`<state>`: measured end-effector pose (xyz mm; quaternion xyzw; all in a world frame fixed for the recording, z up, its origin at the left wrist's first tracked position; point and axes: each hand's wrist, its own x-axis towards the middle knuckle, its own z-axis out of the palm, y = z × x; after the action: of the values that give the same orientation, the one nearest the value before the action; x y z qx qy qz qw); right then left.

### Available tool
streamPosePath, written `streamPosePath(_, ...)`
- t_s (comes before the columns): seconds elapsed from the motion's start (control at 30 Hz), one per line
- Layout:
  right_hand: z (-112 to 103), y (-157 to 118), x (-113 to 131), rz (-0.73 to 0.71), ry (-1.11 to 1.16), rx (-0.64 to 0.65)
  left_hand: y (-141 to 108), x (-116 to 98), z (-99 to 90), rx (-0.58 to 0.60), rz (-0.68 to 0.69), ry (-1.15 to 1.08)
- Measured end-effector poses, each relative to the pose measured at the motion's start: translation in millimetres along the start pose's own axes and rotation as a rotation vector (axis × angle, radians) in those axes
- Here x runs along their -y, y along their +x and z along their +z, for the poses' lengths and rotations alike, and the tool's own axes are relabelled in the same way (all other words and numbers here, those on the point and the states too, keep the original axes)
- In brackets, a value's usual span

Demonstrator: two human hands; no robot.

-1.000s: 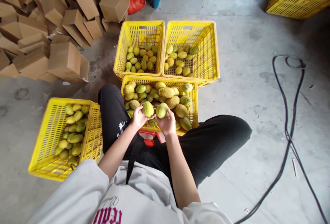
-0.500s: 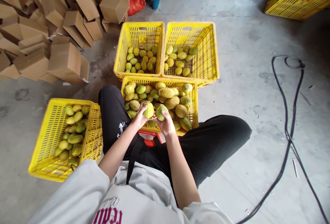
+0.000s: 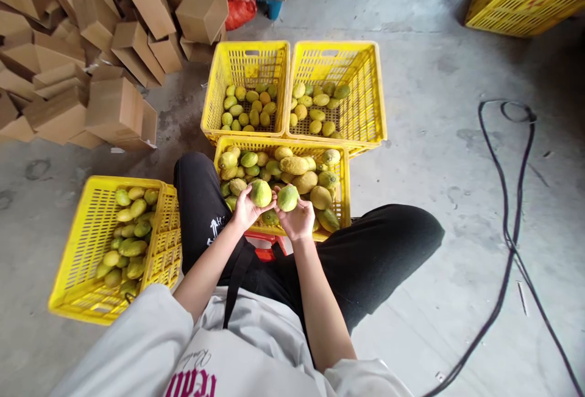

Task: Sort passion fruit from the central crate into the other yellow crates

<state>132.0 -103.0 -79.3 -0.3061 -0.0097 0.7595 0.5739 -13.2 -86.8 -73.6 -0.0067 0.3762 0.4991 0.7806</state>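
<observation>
My left hand (image 3: 247,209) is closed around a rounded yellow-green fruit (image 3: 261,193), with a pale yellow patch facing up. A similar greener fruit (image 3: 287,198) sits in the fingers of my right hand (image 3: 297,219). The two hands are close together, their fingertips nearly meeting. Both fruits are held above the near edge of a yellow plastic crate (image 3: 346,193) between my knees. Inside that crate lie many oval, lemon-like fruits, some green and some yellow, such as a long bumpy one (image 3: 295,166). Part of the crate's contents is hidden behind my hands.
Two yellow crates, left (image 3: 210,89) and right (image 3: 372,89), stand just beyond, with fruit at their bottoms. Another fruit crate (image 3: 75,250) is beside my left leg. Cardboard boxes (image 3: 114,107) pile up at far left. A black cable (image 3: 509,232) lies on the right floor.
Both fruits have been turned in my hands, showing different sides. My right hand has rolled open more, its palm facing up. The crates have stayed put.
</observation>
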Motion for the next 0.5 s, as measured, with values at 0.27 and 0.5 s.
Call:
streamPosePath(0.27,-3.9,2.2,-9.0,-0.029,-0.192,-0.029,1.9,4.1,-4.2,0.028,0.07,0.103)
streamPosePath(0.5,-7.6,5.7,-12.2,-0.074,-0.227,-0.122,1.9,4.9,0.6,0.057,0.054,0.201)
